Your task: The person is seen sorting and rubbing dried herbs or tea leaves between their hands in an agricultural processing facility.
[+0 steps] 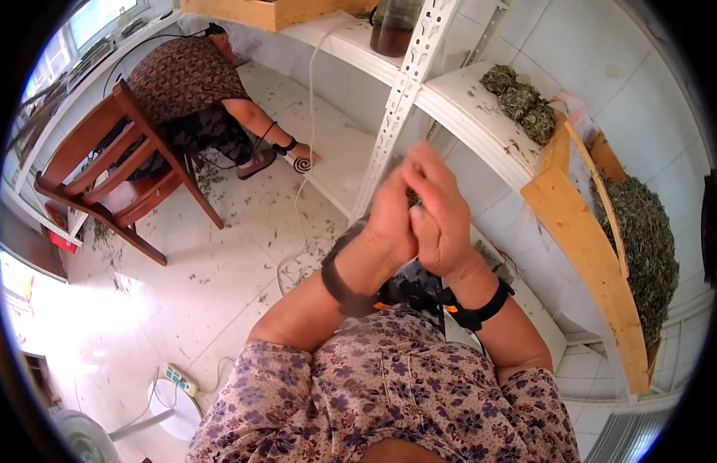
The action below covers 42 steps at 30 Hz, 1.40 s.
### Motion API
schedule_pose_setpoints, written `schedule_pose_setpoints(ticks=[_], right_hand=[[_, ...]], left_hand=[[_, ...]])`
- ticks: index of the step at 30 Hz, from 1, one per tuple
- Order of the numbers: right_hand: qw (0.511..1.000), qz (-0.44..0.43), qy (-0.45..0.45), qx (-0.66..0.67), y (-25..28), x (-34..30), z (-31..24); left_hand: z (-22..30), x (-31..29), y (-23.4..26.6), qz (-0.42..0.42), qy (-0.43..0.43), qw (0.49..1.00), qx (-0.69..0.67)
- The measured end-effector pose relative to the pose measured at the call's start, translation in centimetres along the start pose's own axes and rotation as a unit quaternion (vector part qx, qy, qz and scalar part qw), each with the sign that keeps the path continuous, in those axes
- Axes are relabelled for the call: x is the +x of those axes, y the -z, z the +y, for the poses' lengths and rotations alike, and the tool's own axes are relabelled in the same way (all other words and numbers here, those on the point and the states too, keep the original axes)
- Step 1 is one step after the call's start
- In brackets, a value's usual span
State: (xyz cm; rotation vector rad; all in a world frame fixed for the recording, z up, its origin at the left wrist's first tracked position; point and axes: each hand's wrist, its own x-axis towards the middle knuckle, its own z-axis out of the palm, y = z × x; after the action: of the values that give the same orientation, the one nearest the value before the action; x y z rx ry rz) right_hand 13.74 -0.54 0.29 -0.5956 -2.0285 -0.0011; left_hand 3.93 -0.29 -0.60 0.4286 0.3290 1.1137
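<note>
The white shelf [474,112] bears dark leafy clumps [520,103], and scraps [212,174] litter the floor [181,309].

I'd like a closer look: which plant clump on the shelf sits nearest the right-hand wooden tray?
The rightmost clump, close beside the tray; the other clumps lie farther left.

Daylight comes from the window [98,17] at upper left, and the room is bright. White glare washes out part of the floor [185,309]. Motion blur softens the left hand [389,216] and right hand [445,208]. Fisheye distortion bends the shelf [468,112]; black rings the view.
</note>
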Motion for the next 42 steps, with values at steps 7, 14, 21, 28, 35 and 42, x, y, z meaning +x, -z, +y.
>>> schedule_pose_setpoints(ticks=[7,14,21,28,35,42], right_hand=[[0.999,-0.016,0.029,-0.034,0.1,1.5,0.4],[0.996,-0.014,0.016,-0.087,1.4,0.2,2.1],[0.996,0.020,-0.036,-0.076,1.9,0.9,-1.6],[0.995,0.035,0.002,-0.091,3.8,1.4,1.6],[0.998,0.034,-0.028,-0.051,3.5,-0.6,0.8],[0.998,0.054,-0.023,-0.020,2.8,0.6,-1.3]], left_hand=[[-2.5,2.3,3.4,-0.091,-0.178,0.975,0.097],[-3.0,1.7,2.2,-0.073,-0.134,0.986,0.074],[-1.1,1.9,-0.4,-0.054,-0.070,0.996,0.016],[-2.5,1.5,-2.2,-0.057,-0.026,0.998,0.003],[-1.9,0.9,-2.8,-0.053,0.001,0.999,0.003],[-1.4,2.2,-2.0,-0.132,-0.060,0.989,0.015]])
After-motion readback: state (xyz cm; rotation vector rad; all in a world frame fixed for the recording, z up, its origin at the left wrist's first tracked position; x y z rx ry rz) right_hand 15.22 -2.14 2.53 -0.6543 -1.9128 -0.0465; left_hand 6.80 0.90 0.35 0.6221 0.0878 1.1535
